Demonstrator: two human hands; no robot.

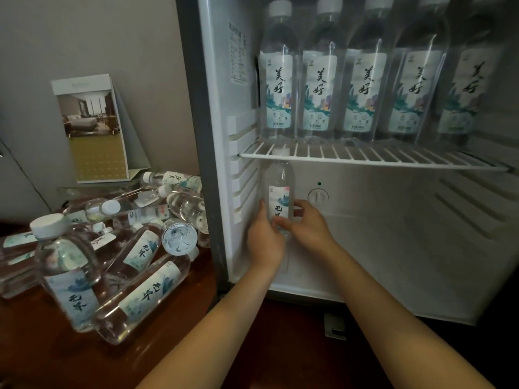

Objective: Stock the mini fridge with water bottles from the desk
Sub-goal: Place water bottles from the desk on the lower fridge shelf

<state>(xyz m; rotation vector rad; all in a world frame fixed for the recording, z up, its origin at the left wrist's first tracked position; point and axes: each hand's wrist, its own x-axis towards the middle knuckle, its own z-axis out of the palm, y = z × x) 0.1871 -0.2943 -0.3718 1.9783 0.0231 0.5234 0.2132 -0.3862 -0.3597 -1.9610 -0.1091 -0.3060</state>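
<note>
— Looking at the near part first, what lies on the desk (42, 360)?
— A pile of water bottles (140, 248) covers its right side, up to the edge beside the mini fridge (393, 248). Most lie flat, one across another. The nearest bottle (64, 270) stands tilted, with its cap up.
— And the hands?
— Both arms reach into the open fridge. The left hand (265, 240) curls its fingers round the lower part of the held bottle (279, 189) from the left. The right hand (307, 224) grips the same bottle from the right.
— Where exactly is that bottle?
— It is upright in the lower compartment, near the left inner wall, with its cap just under the front left corner of the wire shelf (365, 158). The hands hide its base, so I cannot tell if it touches the fridge floor.
— What is further back?
— A round dial (318, 196) sits on the rear wall, just right of the bottle. On the shelf, five more bottles (362, 88) stand in a row, side by side, labels forward. At the far edge of the desk, against the wall, stands a brochure stand (92, 130).
</note>
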